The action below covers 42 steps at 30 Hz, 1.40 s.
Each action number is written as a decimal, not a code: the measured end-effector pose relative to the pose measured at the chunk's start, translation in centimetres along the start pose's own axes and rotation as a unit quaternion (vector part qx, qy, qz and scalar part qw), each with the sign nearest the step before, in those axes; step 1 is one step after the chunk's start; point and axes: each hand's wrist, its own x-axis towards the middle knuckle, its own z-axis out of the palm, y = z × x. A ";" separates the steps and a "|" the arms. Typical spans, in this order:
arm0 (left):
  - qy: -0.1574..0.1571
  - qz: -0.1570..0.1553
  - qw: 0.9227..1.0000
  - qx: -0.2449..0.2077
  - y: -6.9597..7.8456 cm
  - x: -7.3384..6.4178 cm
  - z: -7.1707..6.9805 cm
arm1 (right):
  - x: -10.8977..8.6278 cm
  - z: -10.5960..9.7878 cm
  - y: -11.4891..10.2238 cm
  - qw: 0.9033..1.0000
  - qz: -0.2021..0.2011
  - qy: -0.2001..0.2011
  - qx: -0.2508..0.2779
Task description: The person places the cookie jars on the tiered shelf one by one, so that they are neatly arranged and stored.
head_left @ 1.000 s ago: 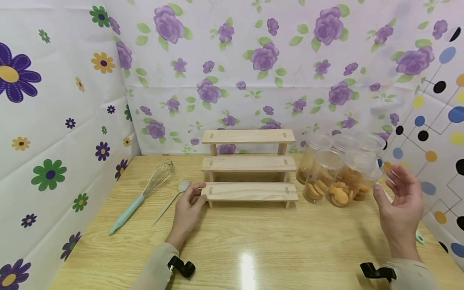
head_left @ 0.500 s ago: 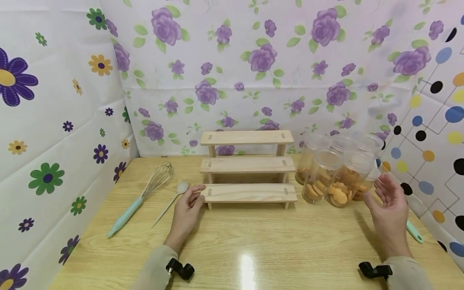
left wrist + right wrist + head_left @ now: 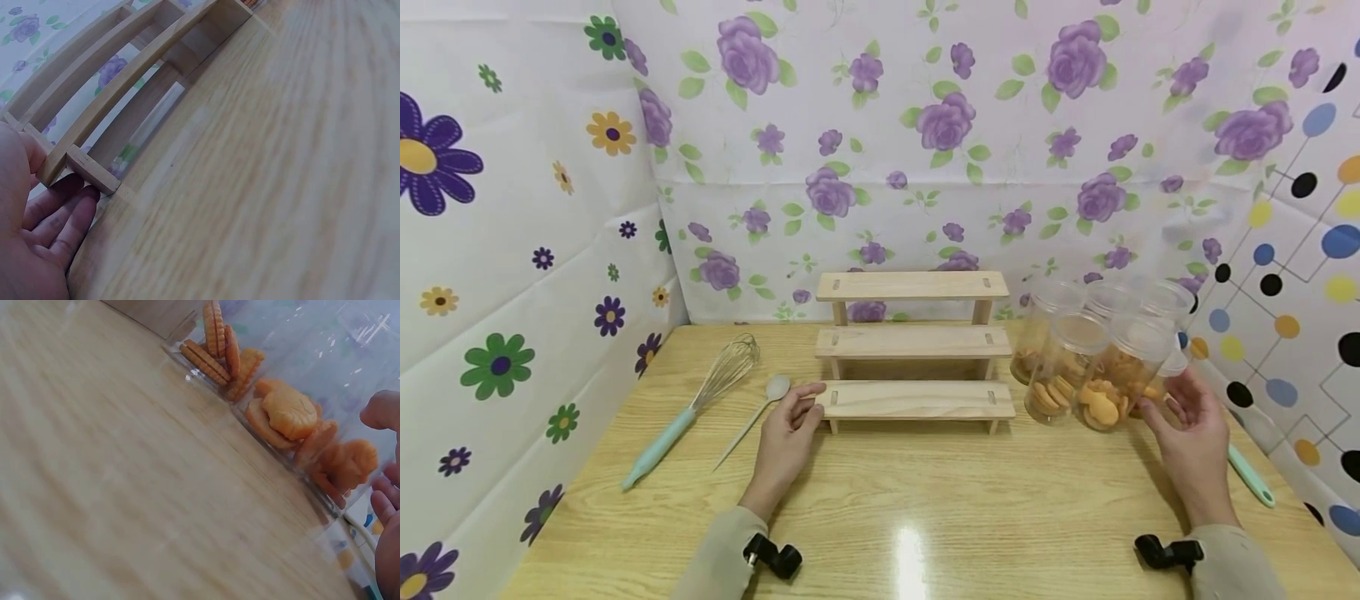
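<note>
In the head view, my left hand (image 3: 790, 437) holds the left end of the lowest step of a three-tier wooden stand (image 3: 915, 402). The left wrist view shows the thumb side above that board and the fingers (image 3: 59, 219) beneath it, by the short leg (image 3: 92, 170). Over on the right, my right hand (image 3: 1195, 442) reaches round the right side of a cluster of clear jars with cookies. Its thumb (image 3: 382, 411) is close to the rightmost jar's wall, fingers loosely bent. Shell-shaped cookies (image 3: 290, 415) and sandwich cookies (image 3: 212, 347) lie at the jar bottoms.
Several clear jars (image 3: 1078, 333) stand close together right of the stand. A whisk (image 3: 692, 417) and a long-handled spoon (image 3: 777, 387) lie on the wooden table (image 3: 850, 517) at left. A mint-green handle (image 3: 1251, 477) shows beside my right hand. Flowered cloth (image 3: 880, 125) walls the back.
My right hand has moved left and slightly inward to the rightmost jar, uncovering more of the green handle. The left hand stays on the stand.
</note>
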 end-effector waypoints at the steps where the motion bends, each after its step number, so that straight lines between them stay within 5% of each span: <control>1: 0.000 -0.001 1.000 0.000 0.0 0.0 0.0 | 0.0 0.0 0.1 1.000 0.001 -0.001 -0.002; 14: 0.002 -0.008 1.000 0.005 0.1 0.0 0.1 | 0.6 -0.2 0.6 0.997 0.032 -0.030 -0.063; 37: -0.002 -0.007 1.000 0.002 0.0 0.0 0.0 | 0.9 -0.4 0.5 0.998 0.056 0.006 -0.003; 42: 0.000 -0.010 1.000 0.003 0.0 0.0 0.0 | 1.0 -0.9 -0.1 0.996 0.088 0.017 0.018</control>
